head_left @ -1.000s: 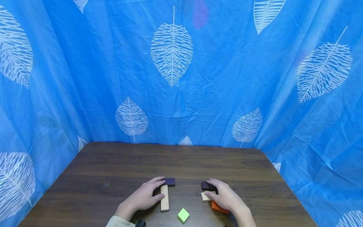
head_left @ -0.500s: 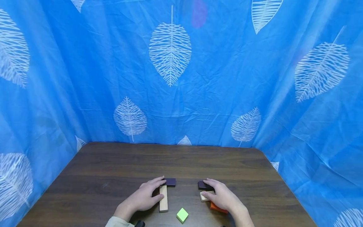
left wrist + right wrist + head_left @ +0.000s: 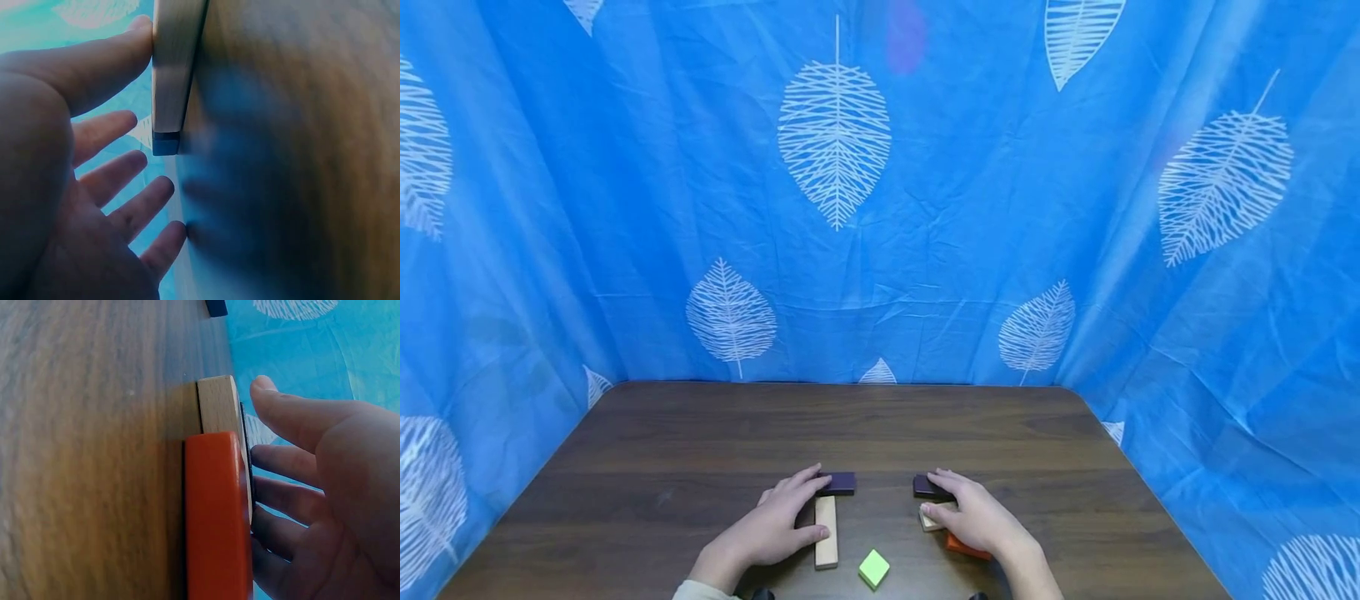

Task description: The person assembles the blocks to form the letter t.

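A blue curtain (image 3: 955, 208) printed with white leaves hangs behind the dark wooden table (image 3: 737, 425). On it, the left hand (image 3: 772, 521) and right hand (image 3: 981, 517) are both spread. A long pale block (image 3: 826, 546) lies at the left thumb, a purple block (image 3: 841, 483) under the left fingers. Near the right hand lie orange (image 3: 215, 512), black (image 3: 923, 487) and partly hidden pale (image 3: 217, 403) blocks. Between the hands sits a green cube (image 3: 872, 568).

On the table (image 3: 865, 429): left, a plank (image 3: 827, 553) before a crosswise block (image 3: 843, 483); right, front block (image 3: 967, 547), middle block (image 3: 928, 521), rear block (image 3: 922, 487) — a cube (image 3: 874, 569) between both groups, a curtain (image 3: 917, 275) behind.
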